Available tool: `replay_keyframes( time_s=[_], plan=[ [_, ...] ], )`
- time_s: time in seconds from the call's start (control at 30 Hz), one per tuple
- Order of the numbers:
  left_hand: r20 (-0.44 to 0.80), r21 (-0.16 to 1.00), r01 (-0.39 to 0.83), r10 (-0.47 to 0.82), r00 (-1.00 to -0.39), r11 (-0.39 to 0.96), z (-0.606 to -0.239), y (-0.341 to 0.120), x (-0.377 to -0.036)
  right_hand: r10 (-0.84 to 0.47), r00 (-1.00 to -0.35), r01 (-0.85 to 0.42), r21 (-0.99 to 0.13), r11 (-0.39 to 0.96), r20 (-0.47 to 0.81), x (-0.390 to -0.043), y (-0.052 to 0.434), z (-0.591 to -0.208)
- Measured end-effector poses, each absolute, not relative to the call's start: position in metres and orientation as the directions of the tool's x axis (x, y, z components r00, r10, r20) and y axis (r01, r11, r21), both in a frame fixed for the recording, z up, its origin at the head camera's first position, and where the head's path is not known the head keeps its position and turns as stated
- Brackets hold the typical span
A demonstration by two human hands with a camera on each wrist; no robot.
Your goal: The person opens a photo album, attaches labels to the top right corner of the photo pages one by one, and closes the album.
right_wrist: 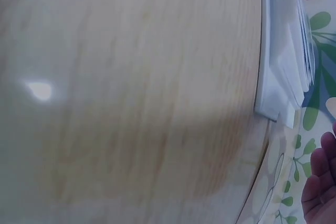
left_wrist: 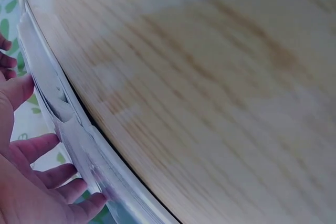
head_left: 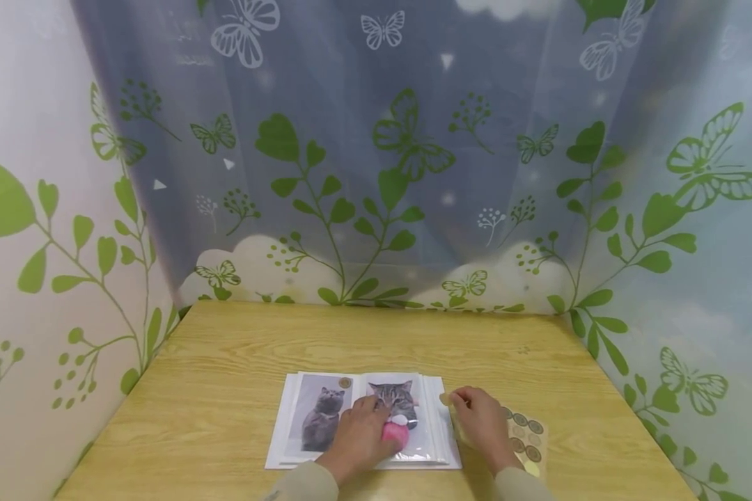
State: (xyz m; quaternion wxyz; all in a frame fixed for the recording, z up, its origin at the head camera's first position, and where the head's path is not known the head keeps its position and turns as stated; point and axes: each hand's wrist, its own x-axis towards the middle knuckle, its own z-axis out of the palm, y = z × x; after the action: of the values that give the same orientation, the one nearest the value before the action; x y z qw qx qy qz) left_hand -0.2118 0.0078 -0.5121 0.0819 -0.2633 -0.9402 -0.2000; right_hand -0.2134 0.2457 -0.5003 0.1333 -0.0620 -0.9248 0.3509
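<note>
An open photo album with white edges lies on the wooden table. Its left page carries a grey cat photo with a round brown sticker at the top right corner. A tabby cat photo with a pink shape fills the right page. My left hand rests on the album's middle and right page, its fingers spread loosely in the left wrist view. Just beyond the album's right edge, my right hand pinches a round tan sticker between thumb and finger.
A sheet of round stickers lies partly under my right forearm, with several brown rounds on it. The wooden table meets a curtain printed with leaves and butterflies at the back and sides.
</note>
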Motion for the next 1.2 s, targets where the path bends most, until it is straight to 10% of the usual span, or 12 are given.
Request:
replay_keyframes(
  time_s=[1.2],
  plan=[
    [0.163,0.283,0.492,0.465,-0.870,0.823,-0.512,0.012,-0.216,0.061,-0.952,-0.126,-0.567,0.814,0.299,-0.275,0.207,-0.504]
  ],
)
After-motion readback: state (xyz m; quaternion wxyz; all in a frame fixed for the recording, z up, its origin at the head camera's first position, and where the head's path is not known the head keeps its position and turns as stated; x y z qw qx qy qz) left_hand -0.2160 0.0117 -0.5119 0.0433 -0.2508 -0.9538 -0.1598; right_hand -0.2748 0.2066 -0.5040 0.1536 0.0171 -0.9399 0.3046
